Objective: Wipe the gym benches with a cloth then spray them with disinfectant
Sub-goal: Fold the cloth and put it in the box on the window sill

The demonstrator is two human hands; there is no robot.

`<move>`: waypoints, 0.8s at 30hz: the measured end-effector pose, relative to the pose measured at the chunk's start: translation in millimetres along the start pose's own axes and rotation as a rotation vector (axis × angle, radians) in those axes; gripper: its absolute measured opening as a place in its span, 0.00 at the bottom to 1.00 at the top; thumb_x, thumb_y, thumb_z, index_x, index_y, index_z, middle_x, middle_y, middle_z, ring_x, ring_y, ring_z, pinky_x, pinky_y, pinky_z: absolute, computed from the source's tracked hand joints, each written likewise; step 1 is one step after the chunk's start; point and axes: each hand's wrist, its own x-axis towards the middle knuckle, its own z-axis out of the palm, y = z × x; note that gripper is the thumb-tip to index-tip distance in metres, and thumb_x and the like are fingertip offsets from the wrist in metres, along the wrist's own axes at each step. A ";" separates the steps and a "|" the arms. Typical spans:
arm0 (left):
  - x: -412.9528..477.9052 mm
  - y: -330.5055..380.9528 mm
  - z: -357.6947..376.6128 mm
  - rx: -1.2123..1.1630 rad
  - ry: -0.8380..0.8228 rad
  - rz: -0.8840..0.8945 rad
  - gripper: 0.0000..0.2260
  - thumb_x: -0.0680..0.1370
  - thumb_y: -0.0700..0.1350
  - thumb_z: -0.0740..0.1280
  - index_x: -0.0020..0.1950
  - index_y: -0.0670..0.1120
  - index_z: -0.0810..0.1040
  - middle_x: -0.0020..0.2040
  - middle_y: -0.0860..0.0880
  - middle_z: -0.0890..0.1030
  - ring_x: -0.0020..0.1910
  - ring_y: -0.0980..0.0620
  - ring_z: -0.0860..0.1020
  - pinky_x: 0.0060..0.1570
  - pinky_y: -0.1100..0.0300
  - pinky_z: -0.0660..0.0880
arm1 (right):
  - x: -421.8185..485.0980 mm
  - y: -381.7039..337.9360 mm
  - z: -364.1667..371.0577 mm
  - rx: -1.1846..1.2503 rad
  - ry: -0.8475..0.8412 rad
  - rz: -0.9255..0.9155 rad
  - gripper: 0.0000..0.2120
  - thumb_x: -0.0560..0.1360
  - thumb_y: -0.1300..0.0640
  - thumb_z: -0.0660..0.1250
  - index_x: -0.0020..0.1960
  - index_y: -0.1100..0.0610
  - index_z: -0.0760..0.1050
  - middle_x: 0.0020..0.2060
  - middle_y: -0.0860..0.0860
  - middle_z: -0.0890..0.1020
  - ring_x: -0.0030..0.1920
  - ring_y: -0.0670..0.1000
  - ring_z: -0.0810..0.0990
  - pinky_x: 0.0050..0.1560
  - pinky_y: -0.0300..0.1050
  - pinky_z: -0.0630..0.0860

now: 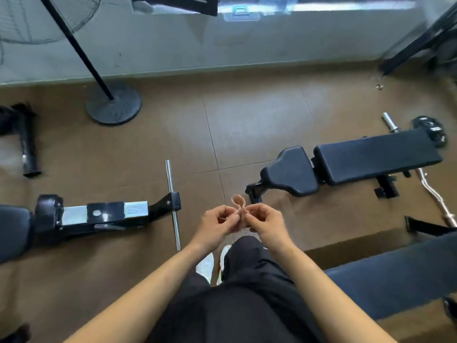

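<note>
Far left, padded bench (12, 231): smooth dark cushion, cut off by the edge of view, joined to a boxy frame of black and silver metal; a thin chrome rod (173, 204) crosses the frame's near end.
Behind it, fan stand (113, 102): round, flat, matte black base with a slim black pole leaning up and left.
Centre, left hand (217, 220): fingers curled, thumb and fingertips pinching the left end of the cloth.
Between the hands, cloth (238, 203): small, soft, pinkish-tan piece, bent into a loop that stands up above the knuckles; it is held in the air, touching both hands and no bench.
Centre right, right hand (264, 220): fingers curled, pinching the cloth's right end, knuckles almost meeting those of the left hand.
Below the hands, legs: loose black trousers (247, 293) and white shoes (206, 264).
Right, black bench (371, 159): long rectangular back pad and a wider, rounded seat pad, both smooth and slightly glossy, on a black metal frame; well apart from the cloth.
Far right, curl bar (435, 194): wavy chrome bar lying on the floor beside that bench.
Lower right, blue bench (395, 276): dull, dark blue pad, blurred.
Underfoot, floor (247, 120): brown tiles with thin seams.
Beyond, wall (222, 45): plain grey, scuffed.
</note>
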 end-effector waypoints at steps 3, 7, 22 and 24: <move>63.1 33.1 -18.6 0.002 -0.032 0.011 0.07 0.78 0.42 0.74 0.55 0.49 0.84 0.45 0.52 0.86 0.43 0.57 0.84 0.44 0.65 0.79 | 62.2 -36.4 1.5 0.095 -0.010 0.014 0.07 0.79 0.61 0.71 0.55 0.63 0.82 0.45 0.56 0.87 0.42 0.47 0.85 0.41 0.36 0.79; 164.1 63.6 -41.4 0.110 0.055 0.045 0.04 0.78 0.44 0.75 0.52 0.48 0.85 0.44 0.52 0.86 0.43 0.57 0.83 0.44 0.66 0.78 | 155.8 -78.3 -9.1 0.163 -0.071 0.022 0.09 0.81 0.64 0.66 0.58 0.64 0.82 0.48 0.55 0.87 0.46 0.47 0.86 0.45 0.39 0.82; 518.2 263.0 -94.2 0.176 -0.070 0.009 0.03 0.80 0.37 0.70 0.47 0.39 0.81 0.40 0.50 0.81 0.40 0.57 0.77 0.46 0.61 0.74 | 505.9 -246.9 -129.6 0.019 -0.090 -0.010 0.22 0.74 0.57 0.76 0.66 0.49 0.76 0.58 0.51 0.82 0.46 0.49 0.79 0.45 0.42 0.80; 565.9 279.6 -95.6 0.150 -0.033 -0.016 0.04 0.81 0.36 0.69 0.50 0.35 0.81 0.41 0.47 0.81 0.40 0.55 0.77 0.45 0.60 0.75 | 549.5 -272.4 -141.6 0.021 -0.164 0.023 0.15 0.76 0.59 0.74 0.61 0.52 0.79 0.49 0.57 0.83 0.43 0.47 0.79 0.41 0.37 0.77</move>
